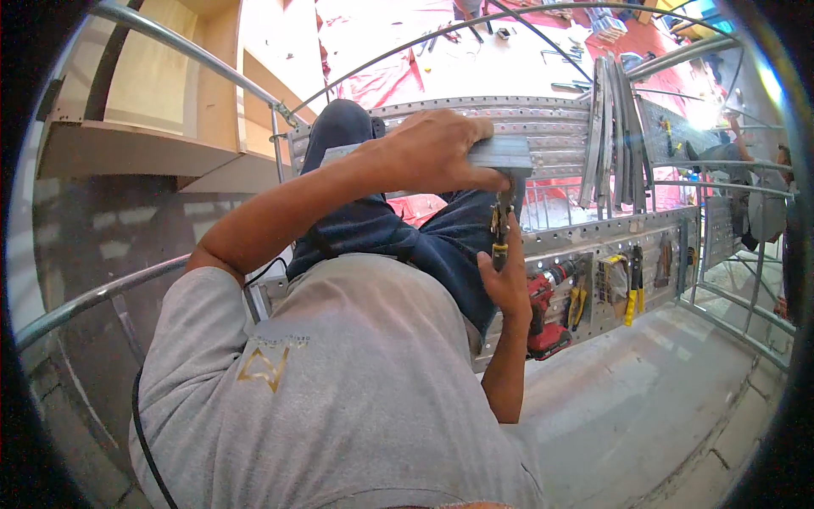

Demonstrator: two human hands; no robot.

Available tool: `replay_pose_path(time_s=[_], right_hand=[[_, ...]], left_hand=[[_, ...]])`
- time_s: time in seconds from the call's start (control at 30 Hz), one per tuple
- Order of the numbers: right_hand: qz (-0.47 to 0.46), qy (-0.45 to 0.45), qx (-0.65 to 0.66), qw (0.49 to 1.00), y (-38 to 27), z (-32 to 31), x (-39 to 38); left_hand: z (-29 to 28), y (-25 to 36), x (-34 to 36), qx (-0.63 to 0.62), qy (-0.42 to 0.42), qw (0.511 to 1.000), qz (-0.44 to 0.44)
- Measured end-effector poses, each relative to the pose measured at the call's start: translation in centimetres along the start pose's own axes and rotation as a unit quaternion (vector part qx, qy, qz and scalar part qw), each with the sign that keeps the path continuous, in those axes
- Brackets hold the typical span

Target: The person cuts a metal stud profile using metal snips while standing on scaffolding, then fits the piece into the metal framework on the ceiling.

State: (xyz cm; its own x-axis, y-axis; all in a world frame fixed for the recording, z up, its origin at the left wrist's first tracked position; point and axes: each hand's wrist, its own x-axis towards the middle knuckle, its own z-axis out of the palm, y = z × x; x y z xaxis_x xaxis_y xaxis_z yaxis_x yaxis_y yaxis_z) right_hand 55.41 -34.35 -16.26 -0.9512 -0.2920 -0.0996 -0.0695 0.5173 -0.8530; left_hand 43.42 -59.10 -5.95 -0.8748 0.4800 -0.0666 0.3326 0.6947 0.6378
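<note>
My left hand [432,153] is closed over a grey metal channel [502,154], held crosswise above my knees. Its thumb bends down over the near side of the channel's right end. Just below that end, my right hand [507,280] grips a pair of snips [499,229] with dark metal jaws and yellow-and-black handles. The jaws point up at the channel's edge; whether they bite into it I cannot tell. Part of the channel is hidden behind my left hand and forearm.
I sit on a perforated metal scaffold deck [560,114] with tubular rails [203,64]. On the lower plank at right lie a red cordless drill [547,310] and yellow-handled tools [632,288]. Several metal strips [615,136] lean beyond. Another person [767,199] is at far right.
</note>
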Motion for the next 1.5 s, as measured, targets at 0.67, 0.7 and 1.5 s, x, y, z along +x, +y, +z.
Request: replay_pose_path(time_s=[0.67, 0.7, 1.5], right_hand=[[0.023, -0.049, 0.095, 0.994, -0.3, -0.8, 0.9], [0.030, -0.040, 0.081, 0.996, -0.4, -0.6, 1.0], [-0.066, -0.047, -0.014, 0.997, 5.7, -0.4, 5.5]], left_hand=[[1.2, -0.2, -0.4, 0.021, -0.016, 1.000, 0.001], [1.0, -0.1, -0.5, 0.016, -0.032, 0.999, -0.003], [1.0, -3.1, 1.0, -0.047, -0.059, 0.997, 0.011]])
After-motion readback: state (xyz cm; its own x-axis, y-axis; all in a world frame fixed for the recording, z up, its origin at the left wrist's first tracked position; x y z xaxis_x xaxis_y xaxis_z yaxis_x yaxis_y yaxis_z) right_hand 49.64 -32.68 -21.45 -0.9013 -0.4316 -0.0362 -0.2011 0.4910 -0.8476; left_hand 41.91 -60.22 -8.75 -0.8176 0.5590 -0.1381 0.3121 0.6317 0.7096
